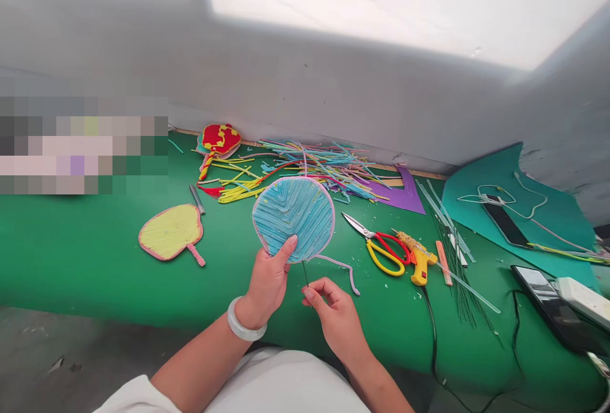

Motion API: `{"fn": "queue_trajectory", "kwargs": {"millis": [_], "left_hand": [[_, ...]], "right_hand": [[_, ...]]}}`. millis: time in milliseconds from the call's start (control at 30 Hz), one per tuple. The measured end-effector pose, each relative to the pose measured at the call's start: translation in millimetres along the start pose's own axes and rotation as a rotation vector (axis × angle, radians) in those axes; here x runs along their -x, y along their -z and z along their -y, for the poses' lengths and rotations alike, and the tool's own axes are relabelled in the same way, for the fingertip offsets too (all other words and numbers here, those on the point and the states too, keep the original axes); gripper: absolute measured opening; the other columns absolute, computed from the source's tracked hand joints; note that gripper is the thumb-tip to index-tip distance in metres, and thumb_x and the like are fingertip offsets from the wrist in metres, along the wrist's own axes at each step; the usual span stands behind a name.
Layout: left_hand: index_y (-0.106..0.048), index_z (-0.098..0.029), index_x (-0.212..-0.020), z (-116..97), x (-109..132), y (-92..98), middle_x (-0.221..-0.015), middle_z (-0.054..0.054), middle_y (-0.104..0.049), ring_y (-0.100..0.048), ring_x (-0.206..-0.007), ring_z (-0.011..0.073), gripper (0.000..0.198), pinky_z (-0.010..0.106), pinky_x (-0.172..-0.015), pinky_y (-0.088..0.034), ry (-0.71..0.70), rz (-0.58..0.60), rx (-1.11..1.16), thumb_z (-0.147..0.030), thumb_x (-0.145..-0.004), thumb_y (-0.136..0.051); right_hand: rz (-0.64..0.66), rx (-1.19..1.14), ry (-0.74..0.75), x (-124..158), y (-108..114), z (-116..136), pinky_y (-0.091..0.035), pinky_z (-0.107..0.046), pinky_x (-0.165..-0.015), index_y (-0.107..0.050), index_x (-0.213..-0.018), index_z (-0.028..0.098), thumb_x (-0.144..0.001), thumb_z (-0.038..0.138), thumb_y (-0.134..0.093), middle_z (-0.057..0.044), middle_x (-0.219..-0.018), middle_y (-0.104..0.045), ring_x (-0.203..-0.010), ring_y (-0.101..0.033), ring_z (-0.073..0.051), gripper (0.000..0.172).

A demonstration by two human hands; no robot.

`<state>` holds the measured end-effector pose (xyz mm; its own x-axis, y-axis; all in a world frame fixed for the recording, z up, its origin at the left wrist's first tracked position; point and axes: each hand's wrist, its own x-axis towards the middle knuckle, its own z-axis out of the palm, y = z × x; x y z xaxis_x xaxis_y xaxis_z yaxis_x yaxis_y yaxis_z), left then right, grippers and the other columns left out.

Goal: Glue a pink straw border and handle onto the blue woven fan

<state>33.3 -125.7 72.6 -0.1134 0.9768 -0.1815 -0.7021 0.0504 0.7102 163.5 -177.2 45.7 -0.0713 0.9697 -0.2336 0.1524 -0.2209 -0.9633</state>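
A round blue fan face (295, 216) edged in pink pipe cleaner is gripped at its lower edge by my left hand (269, 279), thumb on the front. Beneath it a thin dark green wire (305, 272) sticks down, pinched between the thumb and fingers of my right hand (333, 311). A loose tail of pink pipe cleaner (340, 264) trails from the fan's lower right edge. To the left lies a yellow fan (171, 233) with a pink rim and short pink handle. Red-and-yellow-handled scissors (381, 248) rest on the right, blades open.
A yellow glue gun (419, 257) with a black cord sits beside the scissors. Behind are heaped pipe cleaners (324, 165), a red fan (220, 138) and purple sheet (405, 194). Green wires (464, 292), phones (508, 222) and a white power strip (584, 298) lie rightward.
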Motion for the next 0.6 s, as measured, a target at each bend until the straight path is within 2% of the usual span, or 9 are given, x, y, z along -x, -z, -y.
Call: {"fn": "queue_trajectory", "kwargs": {"millis": [233,600], "left_hand": [[-0.073,-0.016,-0.110,2.8,-1.3,2.1,-0.110,0.007,-0.075,-0.067,-0.111,0.0277,0.046,0.045,-0.105,-0.047,0.020,0.013,-0.018,-0.034,-0.069,-0.085],[-0.071,-0.017,-0.112,6.1,-2.4,6.2,-0.114,0.006,-0.074,-0.065,-0.114,0.0267,0.046,0.044,-0.107,-0.045,0.006,0.026,-0.026,-0.033,-0.071,-0.084]], "right_hand": [[0.049,0.006,0.010,0.3,0.3,0.9,-0.045,-0.030,-0.073,-0.069,-0.085,0.019,-0.085,0.065,-0.055,-0.004,-0.071,-0.068,-0.073,-0.061,-0.019,0.049],[-0.012,0.031,0.019,-4.6,2.5,-7.0,-0.045,-0.032,-0.076,-0.066,-0.078,0.019,-0.081,0.058,-0.064,-0.004,-0.076,-0.068,-0.076,-0.060,-0.020,0.039]]}}
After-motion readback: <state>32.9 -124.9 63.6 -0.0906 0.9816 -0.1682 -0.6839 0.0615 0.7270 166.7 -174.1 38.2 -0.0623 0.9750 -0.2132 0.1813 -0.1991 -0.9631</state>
